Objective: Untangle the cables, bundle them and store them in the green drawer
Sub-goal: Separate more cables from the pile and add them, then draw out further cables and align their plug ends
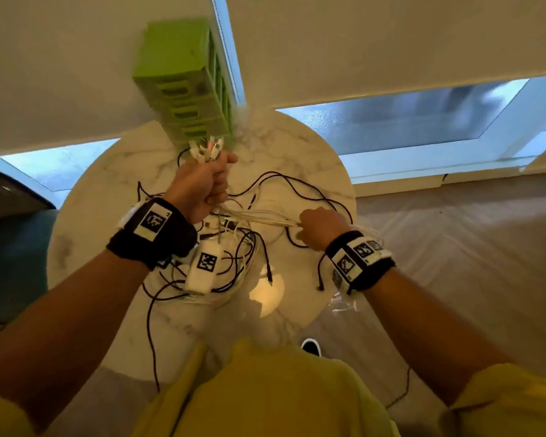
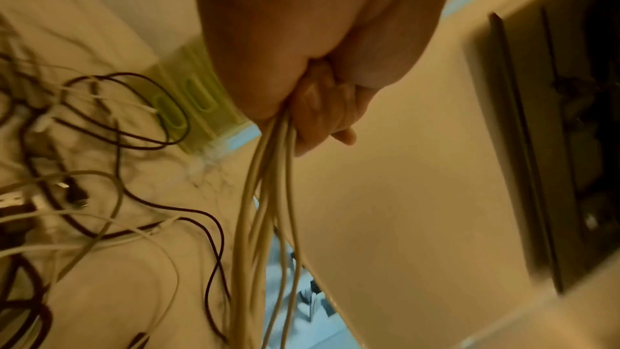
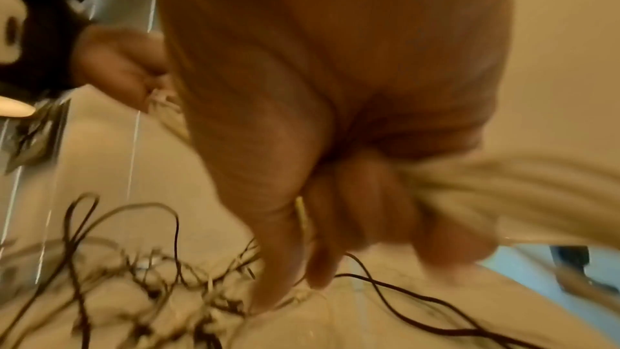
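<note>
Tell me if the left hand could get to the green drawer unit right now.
Probably yes in position, not in use. The left hand is raised just in front of the green drawer unit with nothing between them, but it grips the white cables, which the right hand also grips, so no fingers are free.

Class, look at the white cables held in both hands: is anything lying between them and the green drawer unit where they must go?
No solid object does. The white cables stretch between the left hand and right hand; the drawer unit stands just beyond the left hand. Its drawers look closed, and loose dark cables still lie on the table.
</note>
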Action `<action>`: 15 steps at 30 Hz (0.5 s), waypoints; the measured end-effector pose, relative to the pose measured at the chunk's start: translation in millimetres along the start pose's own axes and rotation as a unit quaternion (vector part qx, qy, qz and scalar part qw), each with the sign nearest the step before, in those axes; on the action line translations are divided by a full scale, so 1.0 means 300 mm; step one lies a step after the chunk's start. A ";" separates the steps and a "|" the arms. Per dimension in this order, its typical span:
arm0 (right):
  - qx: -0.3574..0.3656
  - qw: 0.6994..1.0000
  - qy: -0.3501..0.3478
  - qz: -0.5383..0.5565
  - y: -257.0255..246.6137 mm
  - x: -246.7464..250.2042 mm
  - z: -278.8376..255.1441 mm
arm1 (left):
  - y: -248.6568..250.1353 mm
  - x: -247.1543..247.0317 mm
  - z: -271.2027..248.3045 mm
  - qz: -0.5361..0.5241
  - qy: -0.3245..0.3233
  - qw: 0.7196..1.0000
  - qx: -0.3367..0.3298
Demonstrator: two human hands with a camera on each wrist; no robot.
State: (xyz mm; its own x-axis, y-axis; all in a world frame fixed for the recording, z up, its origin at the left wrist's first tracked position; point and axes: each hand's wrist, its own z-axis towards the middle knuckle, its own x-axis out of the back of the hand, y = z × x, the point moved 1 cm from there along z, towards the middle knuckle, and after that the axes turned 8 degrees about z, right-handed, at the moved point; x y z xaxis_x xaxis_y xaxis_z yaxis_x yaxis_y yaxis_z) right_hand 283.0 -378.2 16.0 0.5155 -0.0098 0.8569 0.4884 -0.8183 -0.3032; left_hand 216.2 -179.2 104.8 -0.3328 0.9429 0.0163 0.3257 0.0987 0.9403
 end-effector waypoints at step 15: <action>0.274 0.848 0.191 0.412 -0.585 0.405 0.100 | 0.123 0.110 -0.015 -0.013 -0.027 0.998 -0.057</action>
State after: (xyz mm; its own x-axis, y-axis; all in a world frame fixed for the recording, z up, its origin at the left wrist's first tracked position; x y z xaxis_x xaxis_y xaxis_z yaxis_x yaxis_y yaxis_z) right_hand 281.0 -218.5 160.9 0.6252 -0.7204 0.3002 0.3806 -0.0544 -0.9231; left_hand 213.2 -145.8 141.4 -0.2915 0.9563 -0.0237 0.2140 0.0893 0.9727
